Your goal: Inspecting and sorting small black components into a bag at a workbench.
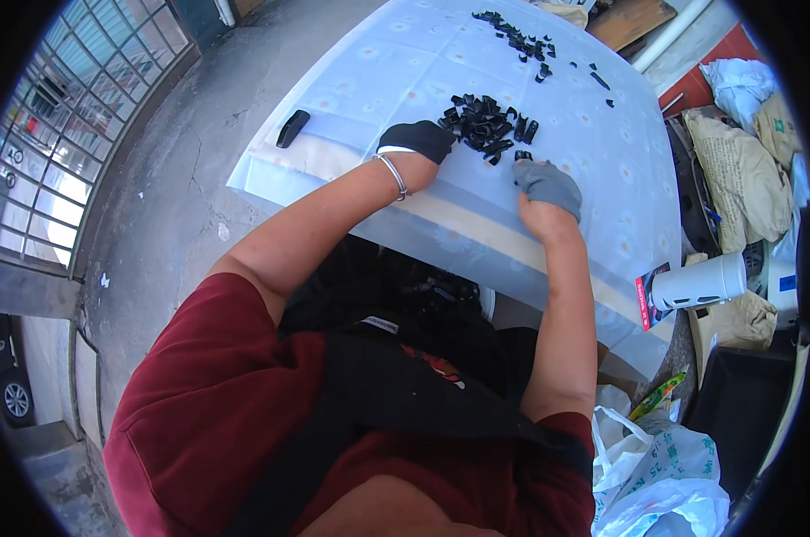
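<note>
- From where I stand: both hands over the near side of the table point(347, 115), well apart from each other.
- Heap point(485, 125) of black pieces lies beyond and between them, spread left to right with a ragged outline.
- Left hand point(415, 143), black glove: just beside the heap's left near edge, fingers curled inward. Grip hidden; can't tell if anything is in it.
- Right hand point(548, 186), grey glove: nearer me than the heap and right of it, fingers bent. Can't tell if closed on anything.
- Single piece point(523, 156) sits right at the right fingertips, contact unclear; long axis looks crosswise.
- My judgement: that short gap matters most. Right hand is nearer the piece, left nearer the heap.
- Scatter point(526, 43) of more bits, far side.
</note>
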A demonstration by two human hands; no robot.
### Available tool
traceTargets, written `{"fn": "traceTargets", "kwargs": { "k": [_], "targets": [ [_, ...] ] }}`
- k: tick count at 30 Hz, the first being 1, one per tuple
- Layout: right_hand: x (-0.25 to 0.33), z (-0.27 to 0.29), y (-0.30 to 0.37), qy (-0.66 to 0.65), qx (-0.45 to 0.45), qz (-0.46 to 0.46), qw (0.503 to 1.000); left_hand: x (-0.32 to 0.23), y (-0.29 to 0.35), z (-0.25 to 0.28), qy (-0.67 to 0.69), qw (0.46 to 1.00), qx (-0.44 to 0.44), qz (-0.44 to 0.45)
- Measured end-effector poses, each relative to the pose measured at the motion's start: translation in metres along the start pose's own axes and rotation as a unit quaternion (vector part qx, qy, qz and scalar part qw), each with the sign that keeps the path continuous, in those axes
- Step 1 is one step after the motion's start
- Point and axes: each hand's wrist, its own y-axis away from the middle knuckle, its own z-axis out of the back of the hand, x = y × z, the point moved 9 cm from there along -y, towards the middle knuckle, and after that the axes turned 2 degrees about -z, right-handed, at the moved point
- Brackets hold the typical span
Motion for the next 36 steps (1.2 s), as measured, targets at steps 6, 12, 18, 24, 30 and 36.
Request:
{"fn": "traceTargets", "kwargs": {
  "k": [6, 12, 18, 24, 30, 36],
  "targets": [
    [-0.001, -0.013, 0.015, -0.014, 0.010, 0.014, 1.000, -0.010, 0.013, 0.002, 0.015, 0.994, -0.061, -0.089],
    [-0.038, -0.006, 0.047, -0.043, 0.030, -0.100, 0.994, -0.014, 0.038, 0.009, 0.130, 0.991, -0.004, -0.043],
    [-0.035, 0.012, 0.067, -0.061, -0.040, -0.101, 0.992, -0.028, 0.055, 0.014, 0.150, 0.986, -0.034, -0.062],
    [0.008, 0.006, 0.066, -0.083, 0.034, -0.098, 0.991, -0.053, 0.068, 0.020, 0.124, 0.985, -0.054, -0.107],
    [0.020, 0.018, 0.083, -0.138, -0.104, -0.054, 0.984, -0.070, 0.081, 0.030, 0.147, 0.976, -0.065, -0.148],
    [0.030, 0.019, 0.101, -0.177, -0.103, 0.000, 0.979, -0.054, 0.083, 0.024, 0.107, 0.985, -0.079, -0.108]
  ]
}}
